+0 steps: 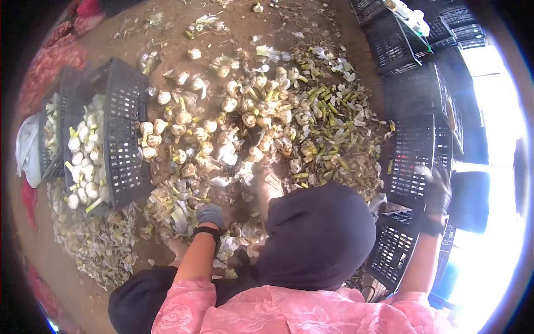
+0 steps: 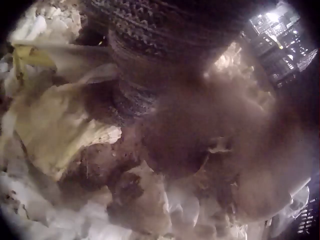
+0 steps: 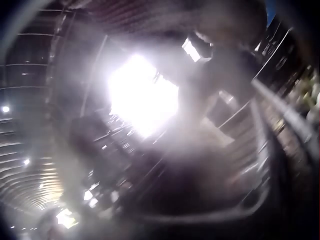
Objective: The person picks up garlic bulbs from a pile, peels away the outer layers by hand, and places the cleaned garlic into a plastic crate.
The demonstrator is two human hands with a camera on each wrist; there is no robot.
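My left hand (image 1: 210,216), in a grey knit glove, is low over the garlic litter, close to dry husks and leaves (image 1: 181,214). In the left wrist view the knit glove (image 2: 132,60) hangs beside a pale yellowish leaf (image 2: 50,125); its fingertips are in shadow and I cannot tell what they hold. My right hand (image 1: 438,195), in a dark glove, is raised out to the right over a black plastic crate (image 1: 409,167), blurred, fingers extended. The right wrist view shows the crate's rim (image 3: 205,217). Garlic bulbs (image 1: 261,114) lie heaped ahead.
On the left stands a black crate (image 1: 128,139) with trimmed white garlic bulbs (image 1: 86,161). Cut stems (image 1: 334,128) cover the ground right of the heap. More black crates (image 1: 397,47) are stacked at the right. A bare foot (image 1: 271,183) rests at the heap's near edge.
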